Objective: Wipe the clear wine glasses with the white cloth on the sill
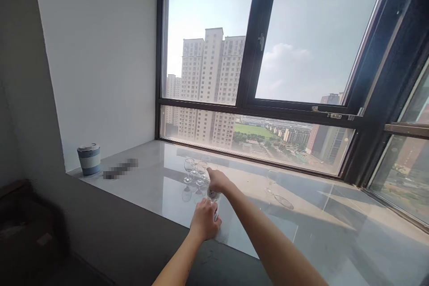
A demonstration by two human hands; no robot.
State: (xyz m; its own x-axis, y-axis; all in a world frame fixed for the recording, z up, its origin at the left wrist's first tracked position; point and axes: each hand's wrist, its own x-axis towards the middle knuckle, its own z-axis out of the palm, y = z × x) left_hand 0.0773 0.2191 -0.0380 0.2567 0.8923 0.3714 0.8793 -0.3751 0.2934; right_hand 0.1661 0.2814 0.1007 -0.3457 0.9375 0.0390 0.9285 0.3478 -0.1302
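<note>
Fingers curled, my right hand [219, 181] grips the upper part of a small clear, glass-like object [213, 195]. My left hand [203, 219] is closed just below and nearer to me, round the object's lower part. Both hands hide most of it, so its exact kind is unclear. Just beyond and left of my right hand, several clear stemmed glasses [188, 165] stand upright in a cluster on the glossy sill [140, 187]. Another stemmed glass [270, 182] stands apart to the right, casting a shadow.
A blue and white lidded cup [89, 159] stands at the sill's left end by the white wall [103, 67]. Beside it lies a blurred-out item [120, 169]. A dark-framed window [258, 76] rises behind the sill. The sill's front edge runs below my hands.
</note>
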